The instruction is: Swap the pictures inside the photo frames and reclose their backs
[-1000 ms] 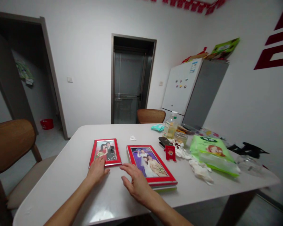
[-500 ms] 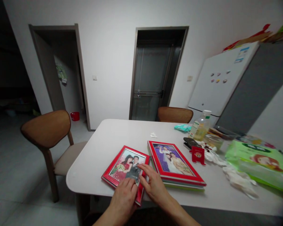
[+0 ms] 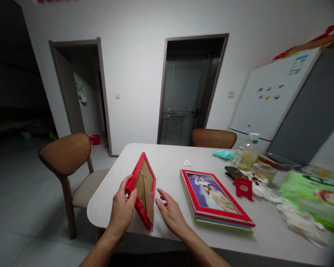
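Note:
My left hand [image 3: 123, 204] grips the left edge of a red picture frame [image 3: 140, 181], thumb on its back. The frame stands tilted up on the white table [image 3: 167, 157], its brown backing board and stand strip turned towards me and its picture hidden. Just right of it, my right hand [image 3: 170, 212] has its fingers apart and holds nothing. Farther right lies a stack of picture frames, the top one a red frame [image 3: 217, 193] with a wedding photo on a purple ground.
Right of the stack are a small red card [image 3: 244, 188], a dark phone-like object [image 3: 234, 172], a bottle of yellowish liquid [image 3: 245, 152], crumpled tissues [image 3: 300, 222] and a green tissue pack [image 3: 314, 193]. Chairs [image 3: 68, 154] stand at the left and the far side.
The picture frame lay face up under both hands; now it is raised and turned so its back shows, held by my left hand. My right hand has come off it.

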{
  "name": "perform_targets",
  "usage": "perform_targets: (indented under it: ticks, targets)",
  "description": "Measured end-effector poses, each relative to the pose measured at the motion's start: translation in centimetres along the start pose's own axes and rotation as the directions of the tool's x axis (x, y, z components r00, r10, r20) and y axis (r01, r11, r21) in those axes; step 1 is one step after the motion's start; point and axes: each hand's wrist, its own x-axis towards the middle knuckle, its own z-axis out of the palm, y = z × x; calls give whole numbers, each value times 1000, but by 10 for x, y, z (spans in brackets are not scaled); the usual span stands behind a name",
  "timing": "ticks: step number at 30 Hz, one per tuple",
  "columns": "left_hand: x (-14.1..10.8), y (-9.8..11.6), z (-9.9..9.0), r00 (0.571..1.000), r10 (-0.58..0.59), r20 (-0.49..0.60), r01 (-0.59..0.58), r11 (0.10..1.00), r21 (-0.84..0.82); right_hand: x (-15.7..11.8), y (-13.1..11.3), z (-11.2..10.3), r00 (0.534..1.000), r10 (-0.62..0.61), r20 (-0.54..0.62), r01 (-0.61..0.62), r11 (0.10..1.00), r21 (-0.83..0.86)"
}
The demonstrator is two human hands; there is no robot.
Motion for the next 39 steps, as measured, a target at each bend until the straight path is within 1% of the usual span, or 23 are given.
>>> perform_targets:
  ticks: [2,5,7,9,12,15,19,22,24,26,28,30,31,32,33,35,39]
  targets:
    - [-6,-13,-3,995,-94,-22,92,991,-96,0,-1,6,999,-13,40,14,1000,-14]
    - [-26,-39,-2,981,-190,29,193,968,-163,-1,1,7,995,-33,89,43,993,-114]
    - [-41,-53,0,975,-207,86,217,967,-132,-3,3,5,993,-50,111,73,975,-208]
    - [-55,-64,2,973,-199,115,205,978,-44,-6,6,2,988,-68,137,106,952,-288]
    - [-68,-74,4,976,-169,135,148,977,152,-11,8,-3,979,-77,187,141,923,-357]
    - [-75,-82,4,978,-80,194,14,948,318,-14,8,-6,974,-69,216,150,910,-386]
    - [-80,-96,7,964,59,259,-172,883,437,-17,10,-8,967,-52,248,154,898,-412]
    - [-84,-105,9,951,133,279,-260,832,491,-16,12,-10,961,-40,272,157,893,-423]
    - [-84,-106,8,942,144,302,-288,809,513,-15,11,-11,956,-38,289,163,891,-423]
    - [-79,-100,5,929,136,343,-309,797,519,-12,8,-12,940,-69,336,211,887,-410]
    - [-71,-89,2,899,124,419,-339,804,488,-8,4,-13,894,-143,425,312,879,-362]
    - [-61,-76,0,843,105,527,-368,828,424,-5,0,-15,823,-226,521,417,864,-283]
    - [-57,-70,0,813,88,576,-370,842,394,-4,-2,-15,791,-254,556,451,857,-250]
    - [-53,-66,-1,788,68,612,-363,854,372,-3,-3,-16,771,-269,577,469,854,-228]
    - [-50,-63,-1,775,50,630,-350,864,362,-2,-4,-17,761,-274,589,475,853,-217]
    - [-49,-60,-1,774,29,632,-325,875,358,-2,-5,-19,760,-265,594,465,859,-212]
    - [-51,-61,-2,776,8,631,-304,881,362,-3,-7,-20,747,-245,618,441,878,-185]
